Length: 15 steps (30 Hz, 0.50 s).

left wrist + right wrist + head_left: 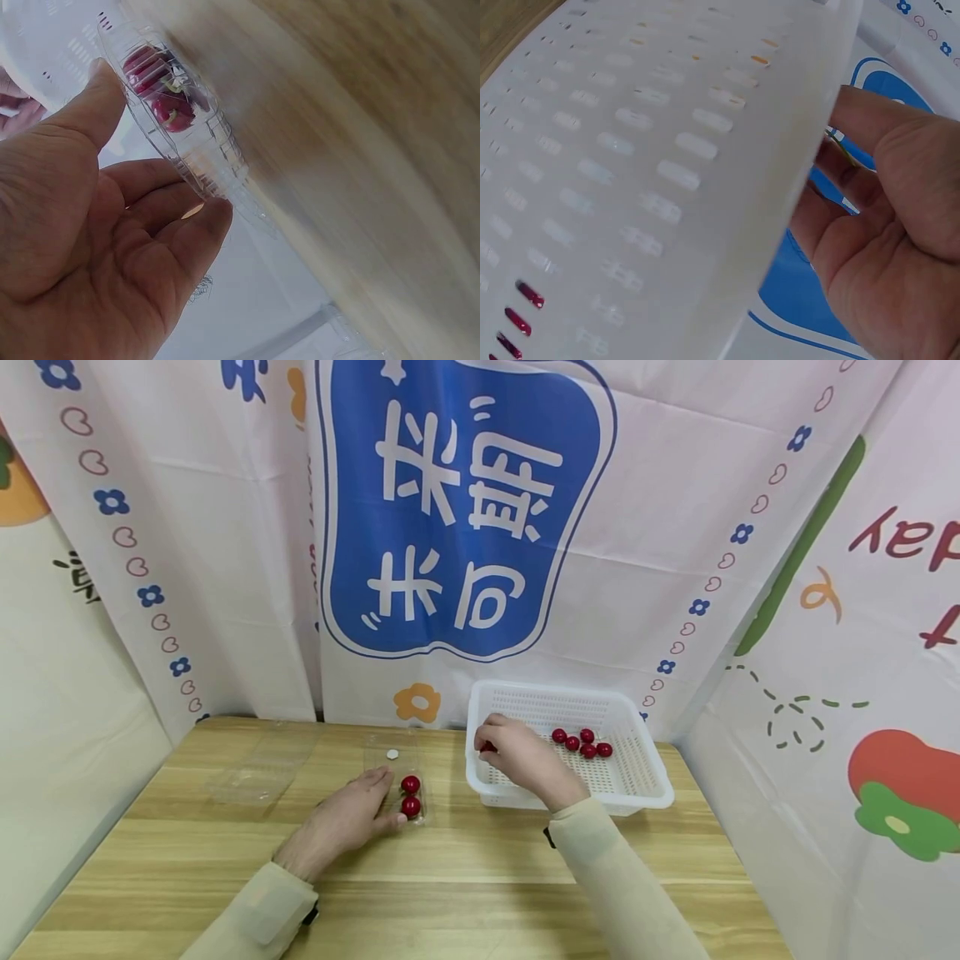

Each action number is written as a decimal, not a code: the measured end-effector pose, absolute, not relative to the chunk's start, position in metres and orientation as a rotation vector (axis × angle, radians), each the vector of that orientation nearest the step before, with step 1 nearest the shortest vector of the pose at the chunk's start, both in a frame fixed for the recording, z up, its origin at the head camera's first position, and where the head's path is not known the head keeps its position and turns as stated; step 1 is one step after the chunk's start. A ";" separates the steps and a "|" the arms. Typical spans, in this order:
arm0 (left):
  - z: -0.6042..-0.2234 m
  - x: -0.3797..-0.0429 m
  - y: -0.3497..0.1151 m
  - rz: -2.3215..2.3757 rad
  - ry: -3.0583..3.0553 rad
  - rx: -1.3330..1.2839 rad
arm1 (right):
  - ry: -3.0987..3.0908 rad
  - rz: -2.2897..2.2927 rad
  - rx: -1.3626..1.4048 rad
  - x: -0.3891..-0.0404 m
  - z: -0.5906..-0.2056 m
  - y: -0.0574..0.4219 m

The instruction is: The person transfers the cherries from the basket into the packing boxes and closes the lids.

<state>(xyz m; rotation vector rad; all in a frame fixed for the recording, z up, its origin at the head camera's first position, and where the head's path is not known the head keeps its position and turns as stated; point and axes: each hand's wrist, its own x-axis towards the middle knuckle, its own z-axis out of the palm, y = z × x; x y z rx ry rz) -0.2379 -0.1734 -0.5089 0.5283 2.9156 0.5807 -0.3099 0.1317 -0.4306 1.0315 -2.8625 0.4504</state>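
Pinching red fruit [488, 747], apparently, narrow right grip [517, 753]

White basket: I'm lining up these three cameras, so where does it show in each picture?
Head: the white basket sits right of centre, in the lower half.
Left wrist: upper left corner, partly cut off by the frame.
Right wrist: large and close, filling the left and centre.
Shared landmark: the right hand, at the left edge of the left wrist view.

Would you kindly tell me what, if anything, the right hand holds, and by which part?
The right hand appears to pinch a red ball; which part it grips is hidden.
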 end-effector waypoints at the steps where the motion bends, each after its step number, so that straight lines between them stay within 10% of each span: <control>1: -0.509 -0.238 -0.173 0.580 2.917 0.529 | -2.855 0.445 1.038 -0.309 -0.430 0.130; 15: -0.507 -0.237 -0.172 0.567 2.924 0.543 | -2.787 0.454 1.058 -0.301 -0.430 0.106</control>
